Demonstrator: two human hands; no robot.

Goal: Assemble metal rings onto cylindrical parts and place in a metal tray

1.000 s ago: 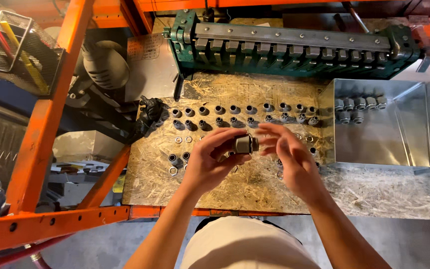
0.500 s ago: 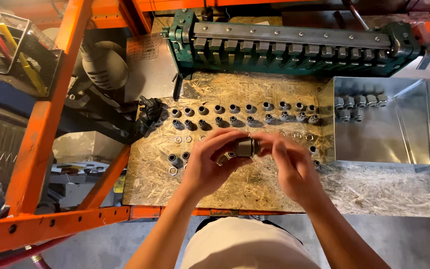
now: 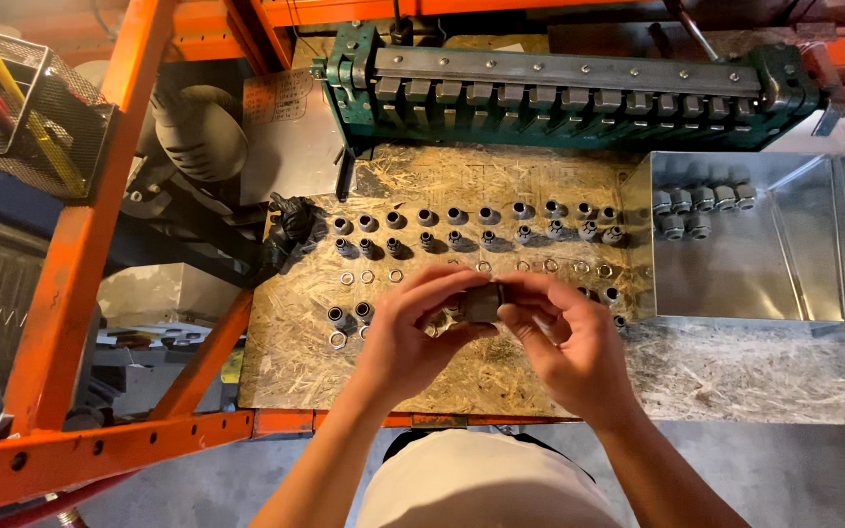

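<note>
your left hand (image 3: pixel 405 337) and right hand (image 3: pixel 567 344) still pinch the fitting (image 3: pixel 482 302) between closed fingers above the table (image 3: pixel 462 376); it has barely shifted, probably being screwed together.

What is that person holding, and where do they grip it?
A small dark round fitting, pinched between both hands: the left hand at its left end, the right hand at its right end.

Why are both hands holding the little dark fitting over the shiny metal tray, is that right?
Not quite. In the head view both the left hand and right hand hold the dark fitting over the chipboard panel; the metal tray sits beside it.
</note>
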